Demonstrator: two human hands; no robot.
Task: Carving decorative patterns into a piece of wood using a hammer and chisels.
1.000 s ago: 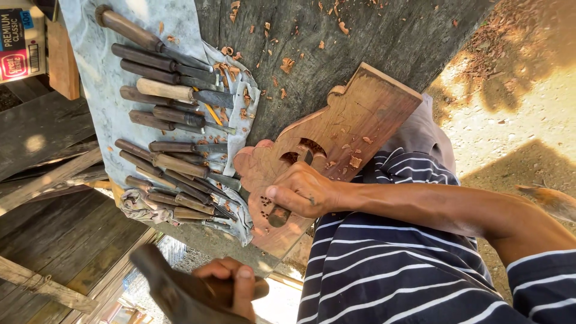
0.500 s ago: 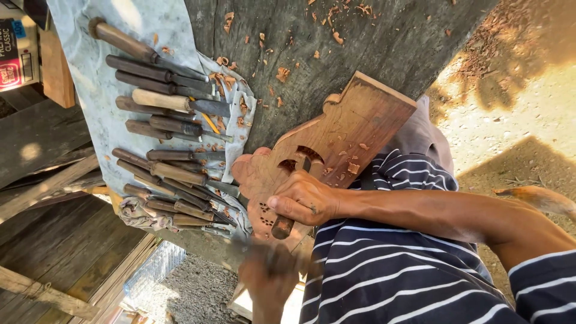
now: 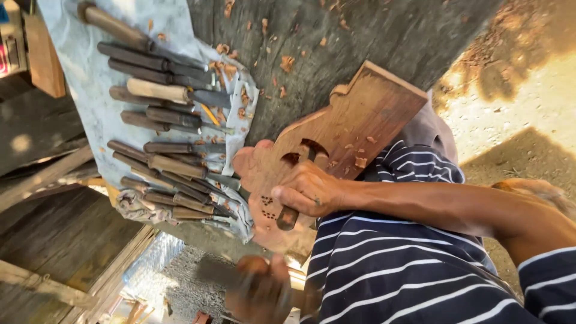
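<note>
Both hands carved — right hand clenched a chisel on the panel, left hand gripped a blurred mallet; any strike called for the chisel held steady.

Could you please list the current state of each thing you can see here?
Carved brown wooden panel: pierced with cut-outs, tilted against the worktop.
Wooden-handled chisel: clasped in one hand, pressed on the panel.
Dark mallet: motion-blurred, in the other hand.
Spare wooden-handled chisels: lying in rows on grey cloth.
Wood chips: scattered.

Fretted brown carved board, tilted.
</note>
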